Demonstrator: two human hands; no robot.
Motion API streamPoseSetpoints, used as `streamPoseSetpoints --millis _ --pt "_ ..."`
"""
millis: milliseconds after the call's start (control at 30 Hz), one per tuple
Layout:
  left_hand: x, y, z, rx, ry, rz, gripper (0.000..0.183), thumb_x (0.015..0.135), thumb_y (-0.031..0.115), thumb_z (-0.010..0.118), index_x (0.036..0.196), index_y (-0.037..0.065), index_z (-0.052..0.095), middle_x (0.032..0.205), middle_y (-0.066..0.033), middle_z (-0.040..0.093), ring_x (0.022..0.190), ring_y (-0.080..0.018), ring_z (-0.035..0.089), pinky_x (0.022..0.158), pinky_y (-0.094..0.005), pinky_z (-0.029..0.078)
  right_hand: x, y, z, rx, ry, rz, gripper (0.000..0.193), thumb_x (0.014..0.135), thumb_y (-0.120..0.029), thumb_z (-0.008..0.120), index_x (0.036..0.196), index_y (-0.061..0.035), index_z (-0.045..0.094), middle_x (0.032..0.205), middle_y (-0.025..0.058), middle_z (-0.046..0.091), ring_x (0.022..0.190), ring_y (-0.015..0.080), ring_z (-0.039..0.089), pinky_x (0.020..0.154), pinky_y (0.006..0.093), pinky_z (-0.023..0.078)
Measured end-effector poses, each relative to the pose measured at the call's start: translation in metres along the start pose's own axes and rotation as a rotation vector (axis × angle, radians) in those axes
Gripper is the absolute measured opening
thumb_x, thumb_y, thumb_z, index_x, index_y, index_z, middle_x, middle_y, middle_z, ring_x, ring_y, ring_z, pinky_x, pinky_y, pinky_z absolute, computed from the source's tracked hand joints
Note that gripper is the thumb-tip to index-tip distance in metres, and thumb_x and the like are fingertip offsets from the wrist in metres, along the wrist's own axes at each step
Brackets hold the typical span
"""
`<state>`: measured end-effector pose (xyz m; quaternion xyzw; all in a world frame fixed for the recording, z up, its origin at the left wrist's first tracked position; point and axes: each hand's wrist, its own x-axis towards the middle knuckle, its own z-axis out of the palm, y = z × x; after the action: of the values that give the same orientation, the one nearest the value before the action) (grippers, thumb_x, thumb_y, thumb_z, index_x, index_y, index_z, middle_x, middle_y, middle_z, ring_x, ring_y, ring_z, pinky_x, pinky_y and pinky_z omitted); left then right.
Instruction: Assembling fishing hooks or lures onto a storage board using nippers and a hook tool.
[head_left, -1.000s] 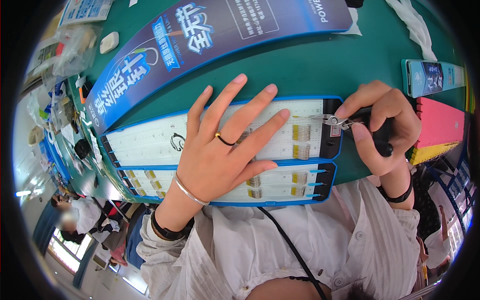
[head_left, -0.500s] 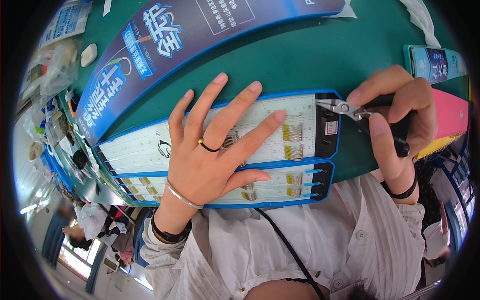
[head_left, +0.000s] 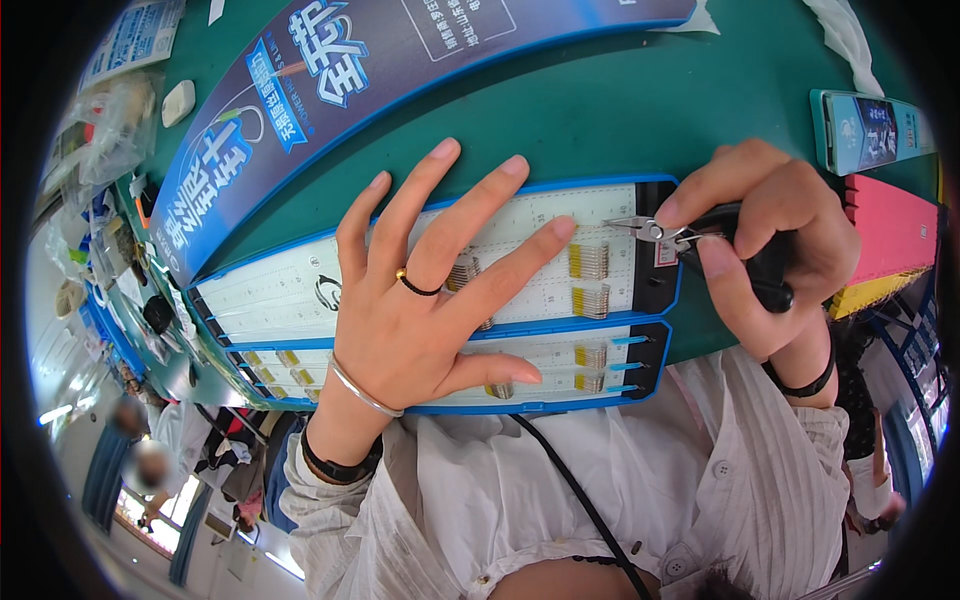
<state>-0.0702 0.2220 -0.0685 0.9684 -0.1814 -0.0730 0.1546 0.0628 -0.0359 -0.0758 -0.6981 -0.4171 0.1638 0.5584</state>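
In front of me a long blue-rimmed case (head_left: 265,290) lies open, its two white panels side by side. Small bundles of thin strands with yellow ends (head_left: 588,262) are set in rows on them. My left hand (head_left: 415,295) rests palm down across the panels, fingers spread, partly covering some bundles. In my right hand (head_left: 790,235) are needle-nose pliers (head_left: 650,230) with black handles. Their pointed metal jaws are over the upper panel's right end, close to my left index fingertip. Whether the tips hold anything is too small to tell.
A curved dark-blue printed cover (head_left: 400,70) lies beyond the case on the green table (head_left: 600,120). At right are a teal box (head_left: 870,130) and a pink stack (head_left: 890,230). Plastic bags (head_left: 110,125) and a white object (head_left: 178,103) sit at left. People appear in the background.
My right hand has moved left with the pliers, bringing the jaws from the black end strip onto the white panel. My left hand has stayed nearly in place.
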Motion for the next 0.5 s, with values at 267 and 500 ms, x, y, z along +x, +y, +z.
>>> streamPoseSetpoints --millis 267,500 --pt "0.0005 0.0014 -0.0004 0.02 -0.001 -0.005 0.085 0.086 0.084 0.026 0.129 0.026 0.07 0.147 -0.0124 0.051 0.14 -0.0387 0.04 0.115 -0.0517 0.024 -0.0018 -0.0008 0.0002 -0.04 0.003 -0.024 0.023 0.078 0.009 0.057 0.084 -0.0094 0.044 0.091 0.0209 0.072 0.071 0.0179 0.058 0.066 0.0308 0.044" --pt "0.0014 0.0027 -0.0009 0.025 -0.011 -0.016 0.081 0.088 0.082 0.026 0.129 0.028 0.07 0.148 -0.0122 0.051 0.14 -0.0383 0.039 0.115 -0.0516 0.023 -0.0038 -0.0017 -0.0014 -0.035 0.022 -0.012 0.022 0.078 0.009 0.054 0.082 -0.0095 0.044 0.09 0.0214 0.072 0.069 0.0169 0.056 0.065 0.031 0.043"
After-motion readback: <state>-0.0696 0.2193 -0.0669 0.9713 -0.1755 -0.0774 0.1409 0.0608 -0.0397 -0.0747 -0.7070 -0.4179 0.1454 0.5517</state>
